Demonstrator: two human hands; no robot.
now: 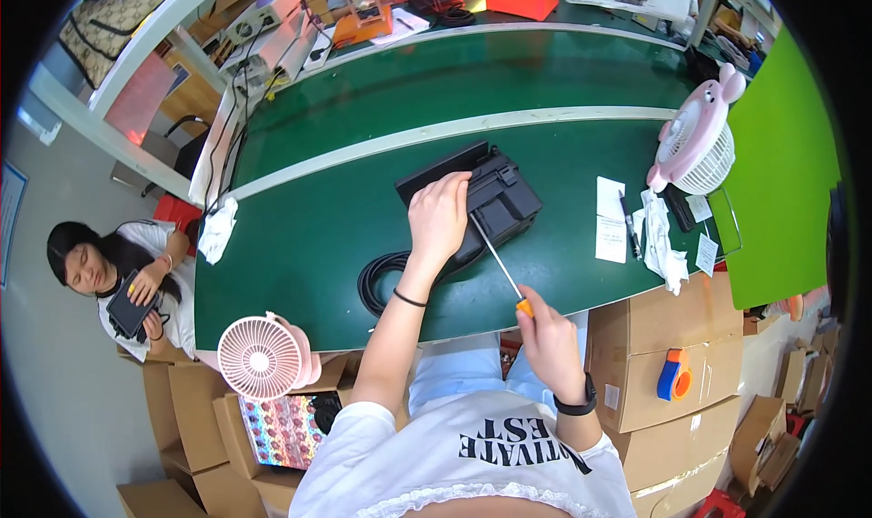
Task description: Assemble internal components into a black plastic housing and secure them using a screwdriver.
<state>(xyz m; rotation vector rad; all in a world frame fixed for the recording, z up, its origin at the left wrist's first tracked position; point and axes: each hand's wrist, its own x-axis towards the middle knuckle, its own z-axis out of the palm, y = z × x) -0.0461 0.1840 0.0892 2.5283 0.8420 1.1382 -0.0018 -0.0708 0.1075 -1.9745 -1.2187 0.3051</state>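
A black boxy device with a raised flat panel lies tilted on the green work table. My left hand rests over its middle and holds it, the fingers close together and the thumb hidden. In my right hand is a screwdriver with an orange-yellow handle, my fingers wrapped round it. Its long metal shaft slants up and left to the device, near my left fingertips. Where exactly the tip sits is hard to make out. A coiled black cable lies beside the device, left of my left forearm.
A pink fan stands at the near left edge, another at the right. Papers, a pen and crumpled tissue lie on the right. A white rail crosses the table. A co-worker sits left; cardboard boxes stand right.
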